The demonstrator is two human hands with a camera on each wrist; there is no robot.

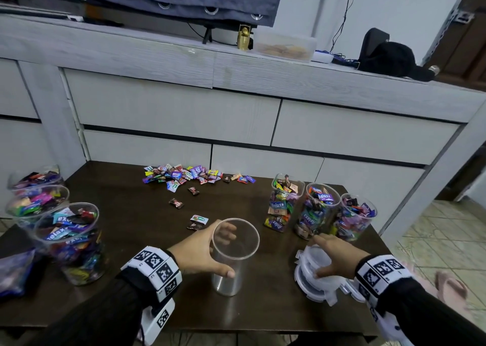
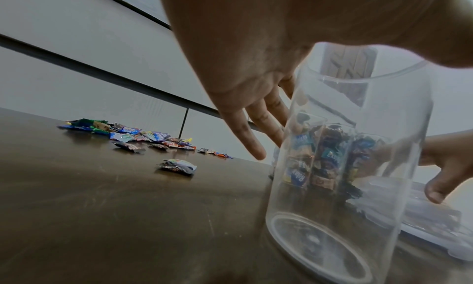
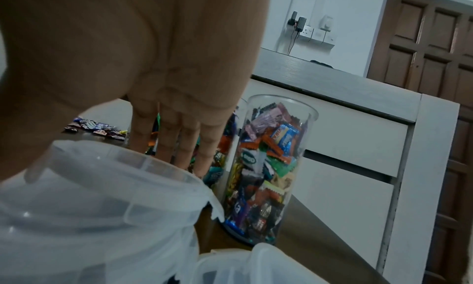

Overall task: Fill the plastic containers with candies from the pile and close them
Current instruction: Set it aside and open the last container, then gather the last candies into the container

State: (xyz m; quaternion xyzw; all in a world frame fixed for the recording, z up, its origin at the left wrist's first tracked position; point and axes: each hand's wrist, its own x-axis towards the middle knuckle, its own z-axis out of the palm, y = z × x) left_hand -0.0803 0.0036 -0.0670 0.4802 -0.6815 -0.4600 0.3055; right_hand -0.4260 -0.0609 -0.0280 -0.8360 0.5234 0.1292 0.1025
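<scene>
An empty clear round container (image 1: 234, 256) (image 2: 345, 167) stands upright near the front middle of the dark table (image 1: 131, 240). My left hand (image 1: 202, 251) (image 2: 243, 86) holds it, thumb on the near wall and fingers round the far side. To its right lies a stack of translucent lids (image 1: 307, 280). My right hand (image 1: 339, 256) (image 3: 153, 65) grips the top lid (image 3: 102, 187), fingers over its far edge and thumb on the near side. The candy pile (image 1: 189, 174) (image 2: 133, 134) lies at the table's back edge.
Three candy-filled open containers (image 1: 318, 211) (image 3: 266, 167) stand just beyond the lids at the right. Three more filled containers (image 1: 73, 243) stand at the left, with a bag (image 1: 13, 274) beside them. Loose candies (image 1: 198, 220) lie just past my left hand. Grey drawers (image 1: 171, 109) back the table.
</scene>
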